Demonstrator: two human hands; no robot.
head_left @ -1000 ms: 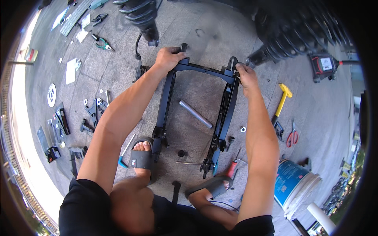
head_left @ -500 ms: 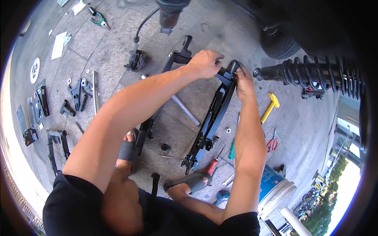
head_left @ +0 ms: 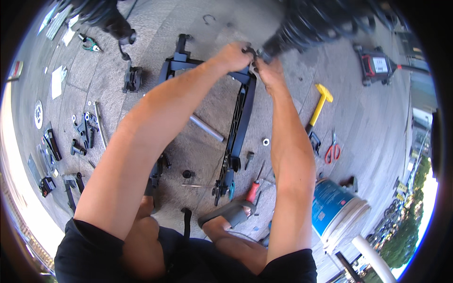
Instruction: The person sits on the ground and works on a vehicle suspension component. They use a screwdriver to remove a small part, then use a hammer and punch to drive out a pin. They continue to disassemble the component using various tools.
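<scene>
A long black metal frame (head_left: 241, 113), resembling a vehicle suspension arm, lies ahead of me with its far right corner between my hands. My left hand (head_left: 234, 57) is at that corner, its fingers curled round something small and dark that I cannot make out. My right hand (head_left: 271, 75) is closed on the bracket end of the frame, thumb toward the left hand. The lower end of a black coil-spring shock absorber (head_left: 283, 41) meets my right fingertips; contact there is partly hidden. A grey metal tube (head_left: 206, 128) lies inside the frame.
To the right are a yellow hammer (head_left: 321, 106), red-handled pliers (head_left: 333, 152), a blue bucket (head_left: 332, 205) and a floor jack (head_left: 376, 66). A red screwdriver (head_left: 253, 191) lies by my foot. Another shock (head_left: 111, 23) hangs far left, above a brake caliper (head_left: 132, 79). Loose parts (head_left: 85, 129) lie left.
My view has shifted; the hammer, floor jack and both shocks sit differently in it. The frame's far right corner and my hands now meet the shock's lower end, which was apart from them before.
</scene>
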